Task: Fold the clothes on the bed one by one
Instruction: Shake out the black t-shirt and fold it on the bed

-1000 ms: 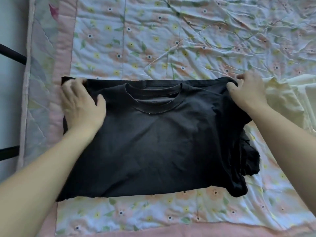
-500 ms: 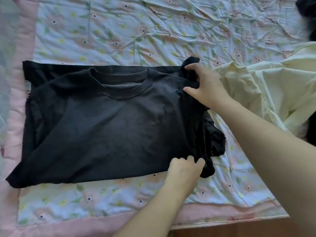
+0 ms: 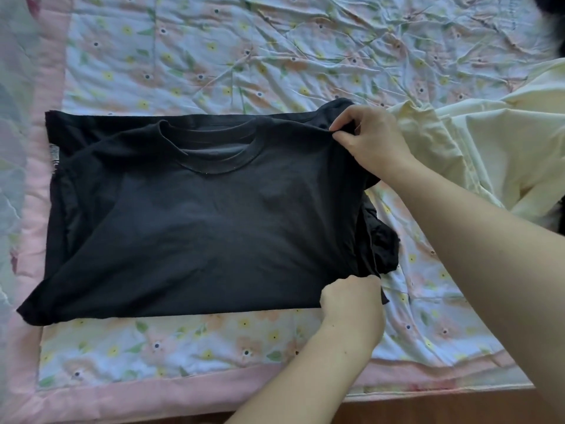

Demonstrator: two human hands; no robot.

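A black T-shirt [image 3: 195,221] lies partly folded on the bed, collar toward the far side, its left side tucked in. My right hand [image 3: 371,142] pinches the shirt's upper right corner near the shoulder. My left hand [image 3: 351,304] grips the lower right corner at the near edge. A bunched black sleeve sticks out to the right between my two hands. A pale yellow garment [image 3: 489,148] lies loose to the right of the shirt.
The floral quilt [image 3: 244,56] with a pink border [image 3: 153,399] covers the bed. Something dark [image 3: 550,26] shows at the top right corner. The bed's near edge runs along the bottom right.
My left hand left the shirt's left shoulder and now grips the lower right corner. My right hand keeps the upper right corner. The view shifted right.
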